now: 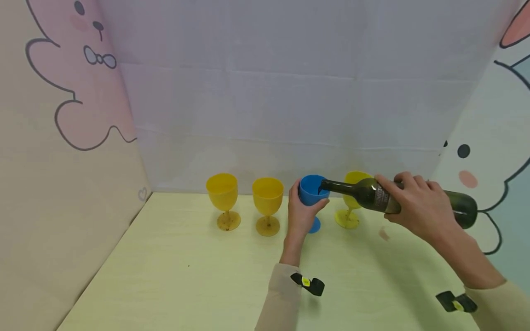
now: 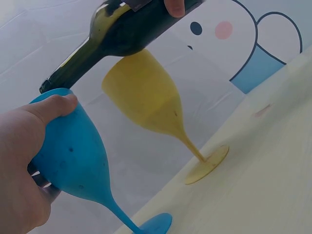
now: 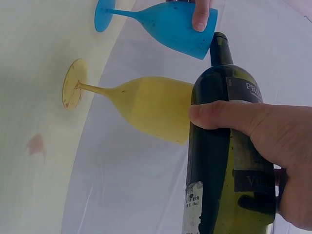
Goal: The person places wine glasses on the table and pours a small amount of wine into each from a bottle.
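My left hand (image 1: pixel 301 212) grips the bowl of a blue goblet (image 2: pixel 73 146), thumb near its rim, while the foot stands on the table. In my right hand (image 1: pixel 422 207) is a dark green wine bottle (image 3: pixel 214 146), tipped almost level with its neck pointing left. The bottle's mouth sits at the blue goblet's rim, and dark liquid shows at the mouth in the head view. Behind the bottle stands a yellow goblet (image 2: pixel 146 92), partly hidden by it in the head view. How much liquid is inside the blue goblet cannot be made out.
Two more yellow goblets, one at the far left (image 1: pixel 222 193) and one nearer the left hand (image 1: pixel 267 197), stand upright in the row. A pale table (image 1: pixel 186 280) meets a white cloth backdrop (image 1: pixel 248 105). A reddish stain (image 3: pixel 36 145) marks the tabletop at right.
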Demonstrator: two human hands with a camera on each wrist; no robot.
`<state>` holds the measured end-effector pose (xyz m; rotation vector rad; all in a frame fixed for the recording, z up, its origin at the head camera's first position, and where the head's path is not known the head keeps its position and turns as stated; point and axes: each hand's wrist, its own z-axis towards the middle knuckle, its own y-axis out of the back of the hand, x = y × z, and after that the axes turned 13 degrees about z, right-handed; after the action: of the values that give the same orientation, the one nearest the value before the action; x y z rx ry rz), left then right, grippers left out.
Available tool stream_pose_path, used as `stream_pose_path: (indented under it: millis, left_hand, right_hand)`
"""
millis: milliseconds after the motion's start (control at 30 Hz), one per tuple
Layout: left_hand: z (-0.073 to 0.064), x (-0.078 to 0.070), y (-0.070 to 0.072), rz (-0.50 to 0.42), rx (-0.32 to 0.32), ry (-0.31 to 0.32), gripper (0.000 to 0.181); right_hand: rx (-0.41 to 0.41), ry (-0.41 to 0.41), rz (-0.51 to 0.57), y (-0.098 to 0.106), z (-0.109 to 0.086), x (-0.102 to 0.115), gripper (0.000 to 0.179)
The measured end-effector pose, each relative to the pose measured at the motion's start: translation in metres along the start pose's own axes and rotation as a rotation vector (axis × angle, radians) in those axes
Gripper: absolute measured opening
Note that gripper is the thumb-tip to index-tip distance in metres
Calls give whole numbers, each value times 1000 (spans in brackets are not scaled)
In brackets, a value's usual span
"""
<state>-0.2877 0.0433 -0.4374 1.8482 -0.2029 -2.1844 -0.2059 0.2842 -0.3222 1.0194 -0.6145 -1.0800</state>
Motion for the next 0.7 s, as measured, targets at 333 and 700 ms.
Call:
stream_pose_path:
  millis: [333, 700]
  left_hand:
    - [-3, 0, -2, 0, 5, 12, 91]
    - [-1, -3, 0, 19, -2, 22, 90]
  right_hand:
    - [-13, 15, 26, -2, -2, -4, 103]
    - [-9, 24, 0, 1, 2, -2, 101]
